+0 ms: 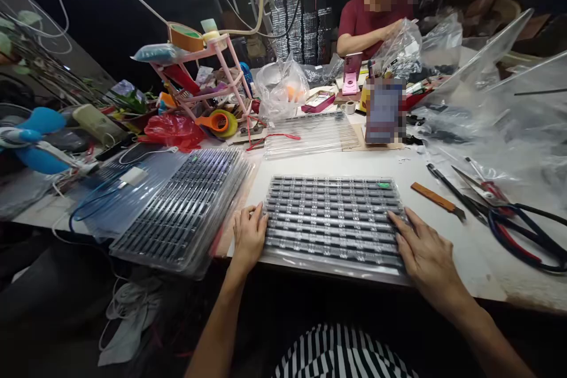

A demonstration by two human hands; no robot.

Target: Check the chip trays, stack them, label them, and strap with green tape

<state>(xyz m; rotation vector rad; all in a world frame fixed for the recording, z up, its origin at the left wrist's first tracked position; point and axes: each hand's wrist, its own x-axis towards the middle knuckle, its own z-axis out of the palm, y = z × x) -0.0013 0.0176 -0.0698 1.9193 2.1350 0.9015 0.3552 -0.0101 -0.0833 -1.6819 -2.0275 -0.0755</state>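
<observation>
At the near edge of the white worktable [476, 269], we have a flat, clear plastic tray with rows of dark strips [330, 220] between our hands: our left hand [248, 236] curls its fingers against the left edge, our right hand [427, 251] spreads its fingers over the right, and whether either grips we cannot tell. Along that table edge, we see a stack of similar clear trays [186, 209] leftward and dark-blue-handled metal scissors [505, 209] rightward.
</observation>
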